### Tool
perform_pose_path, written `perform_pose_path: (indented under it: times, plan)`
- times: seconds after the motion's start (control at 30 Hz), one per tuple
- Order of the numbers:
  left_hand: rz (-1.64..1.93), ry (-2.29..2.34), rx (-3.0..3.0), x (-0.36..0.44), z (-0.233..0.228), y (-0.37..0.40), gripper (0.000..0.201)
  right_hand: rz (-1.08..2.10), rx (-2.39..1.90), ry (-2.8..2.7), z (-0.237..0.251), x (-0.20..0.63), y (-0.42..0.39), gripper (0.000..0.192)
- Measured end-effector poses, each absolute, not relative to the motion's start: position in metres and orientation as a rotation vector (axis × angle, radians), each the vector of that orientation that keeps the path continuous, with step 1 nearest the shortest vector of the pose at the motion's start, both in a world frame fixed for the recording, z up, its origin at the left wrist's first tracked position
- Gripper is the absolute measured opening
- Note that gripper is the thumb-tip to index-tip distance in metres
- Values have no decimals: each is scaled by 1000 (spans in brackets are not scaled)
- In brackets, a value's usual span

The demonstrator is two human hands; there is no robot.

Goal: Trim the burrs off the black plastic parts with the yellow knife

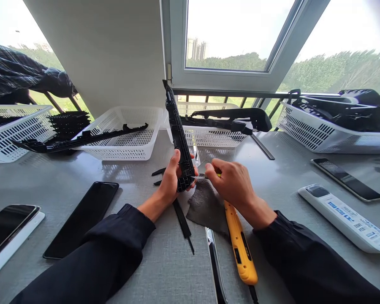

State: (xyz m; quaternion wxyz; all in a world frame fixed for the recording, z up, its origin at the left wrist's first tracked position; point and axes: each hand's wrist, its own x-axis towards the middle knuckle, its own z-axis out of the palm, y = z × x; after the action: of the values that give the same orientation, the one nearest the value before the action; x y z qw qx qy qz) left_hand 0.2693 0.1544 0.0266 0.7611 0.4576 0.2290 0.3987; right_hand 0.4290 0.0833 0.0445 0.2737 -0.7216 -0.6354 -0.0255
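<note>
My left hand (168, 180) grips a long black plastic trim piece (179, 139) near its lower end, the ribbed side towards me and the far end pointing up. In my closed right hand (229, 179) is a knife (199, 177) with a thin blade; a bit of yellow handle shows between the fingers. Its tip meets or nearly meets the trim piece's lower edge. Beneath my right hand lies a dark grey cloth (205, 207). A yellow corded hand tool (240, 249) rests beside the cloth, below my right wrist.
White baskets (123, 153) line the back, several with black plastic parts (234, 118). Phones (82, 219) lie at left, another phone (346, 179) and a white remote control (345, 217) at right. Black strips (182, 219) and a chrome-edged strip (213, 261) lie in front of me.
</note>
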Motion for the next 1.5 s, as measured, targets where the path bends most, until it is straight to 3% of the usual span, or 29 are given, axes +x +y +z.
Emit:
perform_pose_path:
  times: [0.93, 1.07, 1.23, 1.5]
  plan:
    - [828, 519, 1176, 272, 20, 145, 76, 97, -1916, -1694, 42, 429, 87, 46]
    - [819, 515, 1170, 272, 23, 146, 68, 89, -1921, -1659, 42, 431, 88, 47]
    - [849, 550, 1119, 271, 26, 151, 38, 55, -1948, -1642, 41, 431, 88, 44]
    - [895, 579, 1106, 270, 31, 151, 38, 40, -2016, -1655, 42, 432, 88, 50]
